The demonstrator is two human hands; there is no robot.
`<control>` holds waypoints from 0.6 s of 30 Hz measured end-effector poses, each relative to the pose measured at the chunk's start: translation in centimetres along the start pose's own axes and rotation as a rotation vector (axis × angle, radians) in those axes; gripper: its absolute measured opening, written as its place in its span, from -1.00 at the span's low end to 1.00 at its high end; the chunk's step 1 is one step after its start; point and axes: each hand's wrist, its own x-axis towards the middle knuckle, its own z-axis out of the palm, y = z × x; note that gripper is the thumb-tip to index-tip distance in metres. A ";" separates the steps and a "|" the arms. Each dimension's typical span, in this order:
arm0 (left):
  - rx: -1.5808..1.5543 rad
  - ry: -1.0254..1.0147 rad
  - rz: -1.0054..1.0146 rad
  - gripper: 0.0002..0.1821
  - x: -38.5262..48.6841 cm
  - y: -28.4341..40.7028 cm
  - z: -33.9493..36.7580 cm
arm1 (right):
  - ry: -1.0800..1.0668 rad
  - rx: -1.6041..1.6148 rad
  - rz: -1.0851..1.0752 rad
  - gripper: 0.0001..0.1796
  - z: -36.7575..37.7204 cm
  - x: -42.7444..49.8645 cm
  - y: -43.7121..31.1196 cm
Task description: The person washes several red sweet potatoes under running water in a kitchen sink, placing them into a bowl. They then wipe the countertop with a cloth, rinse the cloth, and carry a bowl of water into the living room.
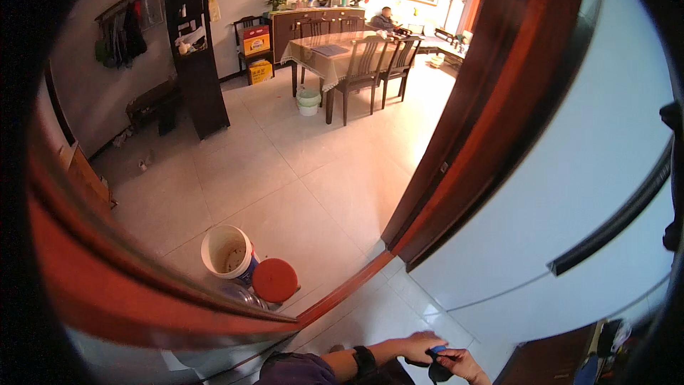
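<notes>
Low in the picture, my left hand (422, 346) and my right hand (464, 364) meet. Between them is a small black object (440, 372) with a blue part (438, 349). My right fingers and thumb pinch it. My left fingers touch it, but their grip is partly hidden, and what the object is stays unclear. A black strap (365, 361) goes around my left forearm, below a dark sleeve (299, 369).
A reddish wooden door sill (347, 290) crosses before me. Beyond it stand an open white bucket (227, 251) and a red round-topped stool or lid (274, 280). A dining table (342, 48) with chairs is farther off; a person (383, 20) sits behind. A white refrigerator-like panel (534, 198) rises right.
</notes>
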 end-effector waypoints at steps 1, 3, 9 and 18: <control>0.040 -0.098 -0.056 -0.44 0.7 -0.3 -1.2 | -0.071 -0.118 -0.033 -0.60 -0.7 1.9 -1.1; -0.101 -0.062 -0.050 -0.62 1.1 -1.9 -4.1 | -0.121 -0.049 0.101 -0.63 -3.3 5.2 -3.6; -0.041 0.095 -0.153 -0.69 3.5 -8.5 -15.4 | 0.095 0.080 0.162 -0.80 -8.0 14.9 -9.1; -0.131 0.217 -0.198 -0.72 3.8 -14.1 -29.2 | -0.249 -0.491 0.173 -0.58 -12.1 30.5 -13.9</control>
